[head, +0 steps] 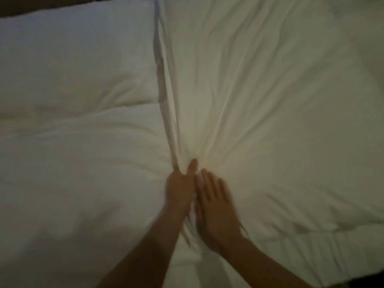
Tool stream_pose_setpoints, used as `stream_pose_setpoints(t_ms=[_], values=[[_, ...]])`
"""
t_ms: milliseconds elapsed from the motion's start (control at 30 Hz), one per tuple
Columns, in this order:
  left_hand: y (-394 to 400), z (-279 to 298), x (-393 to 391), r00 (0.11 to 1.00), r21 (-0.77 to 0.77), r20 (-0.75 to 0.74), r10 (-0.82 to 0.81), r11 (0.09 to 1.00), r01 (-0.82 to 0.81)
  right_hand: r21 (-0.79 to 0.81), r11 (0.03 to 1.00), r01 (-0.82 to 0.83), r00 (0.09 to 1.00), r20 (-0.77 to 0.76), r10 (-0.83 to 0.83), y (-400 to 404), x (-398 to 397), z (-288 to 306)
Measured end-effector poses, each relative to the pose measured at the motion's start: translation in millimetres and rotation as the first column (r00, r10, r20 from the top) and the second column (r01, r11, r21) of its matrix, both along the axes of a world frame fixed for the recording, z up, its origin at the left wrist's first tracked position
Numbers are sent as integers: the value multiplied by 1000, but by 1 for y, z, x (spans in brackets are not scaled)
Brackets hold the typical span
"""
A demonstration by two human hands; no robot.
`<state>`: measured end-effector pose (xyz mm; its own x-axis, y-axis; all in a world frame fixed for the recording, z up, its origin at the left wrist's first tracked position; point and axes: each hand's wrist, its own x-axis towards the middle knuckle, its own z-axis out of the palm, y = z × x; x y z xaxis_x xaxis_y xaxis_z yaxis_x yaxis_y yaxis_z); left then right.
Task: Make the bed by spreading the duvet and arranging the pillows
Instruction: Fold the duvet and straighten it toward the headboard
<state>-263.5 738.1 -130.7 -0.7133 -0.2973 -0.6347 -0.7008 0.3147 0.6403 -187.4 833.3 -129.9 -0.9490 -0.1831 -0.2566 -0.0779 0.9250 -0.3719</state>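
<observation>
A: Dim room, everything white. Duvet spread over the right side of the bed, its left edge running as a long fold from the top of the view down toward the hands.

B: And left of that edge?

A: Two pillows. Far pillow up near the headboard, lying flat, close beside the duvet edge. Near pillow just below it, touching along a soft crease, reaching right up to the duvet edge as well.

B: Left hand?

A: Clamped on the duvet edge, fingers curled around a bunch of cloth, thumb pointing up along the fold. Wrinkles fanning out from that grip across the duvet, up and to the right.

B: Right hand?

A: Just right of the left one, nearly touching it. Fingers straight and close together, palm down, flat on the duvet. Blurred, so hard to tell whether pressing or only resting. Nothing gripped.

B: Anything below the hands?

A: Gathered cloth bunched between the two forearms, hanging toward the near side of the bed. Farther right of the hands, a lower duvet edge folded along the bed's side. Dark strip at the bottom right corner, too dim to name.
</observation>
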Motion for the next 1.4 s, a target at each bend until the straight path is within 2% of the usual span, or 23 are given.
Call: stream_pose_setpoints(t_ms=[133,167,233,300,333,400,467,600,667,700,767,800,833,867,900,933,967,1000,1100,1167,1267,1333,1400], values=[[-21,-10,10,997,4,-72,-30,1000,31,-191,938,-289,954,24,299,21,38,23],[-15,-3,16,996,-27,-77,-38,999,36,-239,934,-266,964,-71,256,38,31,35],[7,11,37,999,-65,-41,-8,998,6,-257,966,-19,950,-305,-62,84,11,48],[31,17,62,999,-156,48,1,988,7,-135,950,280,877,-368,-310,140,-8,47],[35,15,72,995,-182,103,15,983,4,-11,942,335,888,-330,-320,161,-11,39],[34,12,83,978,-127,188,91,990,-68,165,957,240,957,-207,-204,183,-5,18],[29,8,93,972,-81,189,142,988,-129,178,979,101,988,-137,-77,186,4,9],[35,-2,111,997,-176,43,61,983,-52,198,971,-135,978,-133,163,194,20,3],[41,-2,108,998,-353,-30,-52,935,38,216,964,-157,979,-95,181,198,27,-6],[48,1,105,989,-441,-136,-63,897,-4,156,980,-123,986,-91,139,196,30,-7],[77,25,106,908,-458,-419,-3,864,-208,-188,980,66,997,-28,-73,181,39,9],[99,35,114,845,-339,-530,76,894,-293,-427,861,276,959,67,-274,171,48,26],[123,47,126,806,-158,-554,208,924,-347,-573,649,500,855,208,-475,164,60,36],[146,58,139,813,59,-433,389,912,-405,-611,400,683,686,350,-638,158,72,45],[161,61,151,797,289,-164,581,801,-524,-555,174,813,480,471,-740,156,84,46],[169,59,165,726,452,143,673,608,-653,-474,-9,881,301,573,-763,156,96,45],[170,55,170,647,487,366,669,455,-746,-427,-143,893,207,670,-713,159,100,43],[167,49,167,614,519,453,646,369,-771,-430,-250,868,200,763,-615,164,98,41],[141,26,154,627,680,240,741,333,-654,-521,-498,693,378,851,-365,184,72,43],[134,25,143,621,709,192,760,330,-624,-563,-482,671,432,825,-363,192,55,43],[136,20,148,619,579,313,720,372,-726,-520,-293,802,303,777,-551,192,65,23],[138,27,156,626,575,437,646,334,-747,-471,-175,864,266,725,-635,189,79,17],[144,44,159,689,670,502,523,269,-692,-516,-94,851,335,672,-660,194,89,23]])
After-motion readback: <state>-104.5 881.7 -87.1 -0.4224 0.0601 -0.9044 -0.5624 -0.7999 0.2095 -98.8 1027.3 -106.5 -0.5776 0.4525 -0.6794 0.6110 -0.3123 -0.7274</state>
